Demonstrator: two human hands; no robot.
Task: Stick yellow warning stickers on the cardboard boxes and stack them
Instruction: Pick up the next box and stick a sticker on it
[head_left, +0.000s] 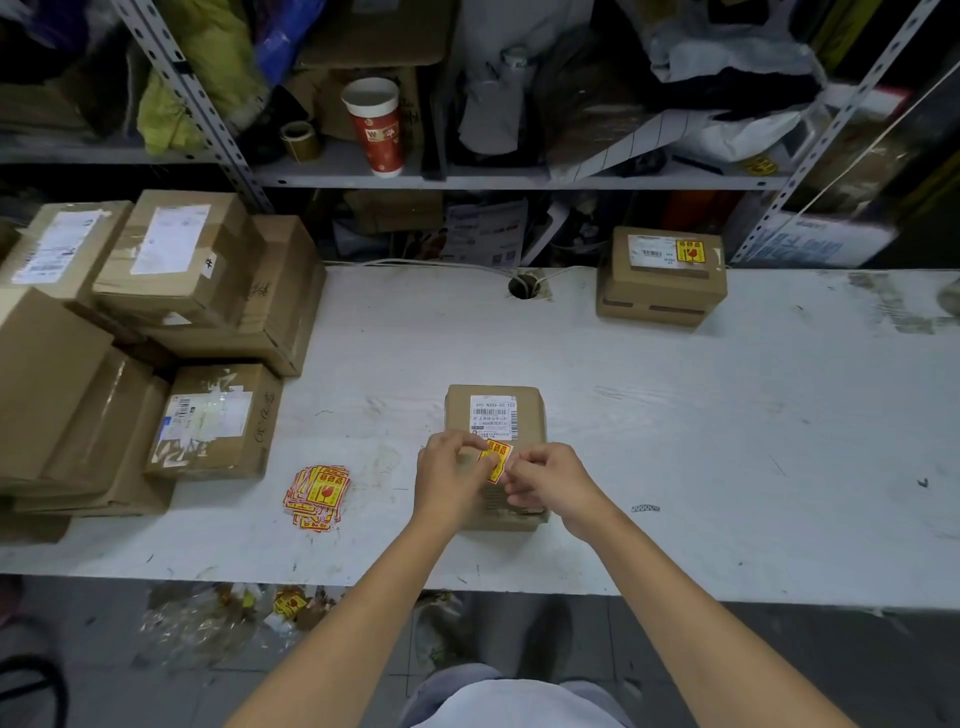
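A small brown cardboard box (496, 415), matt and slightly rounded at its edges, lies flat near the front of the scuffed white tabletop (727, 441), its long axis running straight away from me. A white printed shipping label (493, 417) sits on the far half of its top. Over the near half I hold a yellow rectangular warning sticker with red edging (496, 460), tilted so its long side leans a little to the right. My left hand (452, 478) pinches its left edge between thumb and fingertips, the other fingers curled in; my right hand (550, 483) pinches the right edge the same way. My hands cover the near end of the box, so I cannot tell whether the sticker touches the cardboard.

To my left on the table lies a fanned heap of glossy yellow-and-red stickers (317, 496), their print too small to read. Far right, by the table's back edge, stands a stack of two brown boxes (662, 280), the upper one bearing a yellow sticker (691, 251). Taped brown cartons (176, 291) pile up at the left, partly cut off by the picture's edge.
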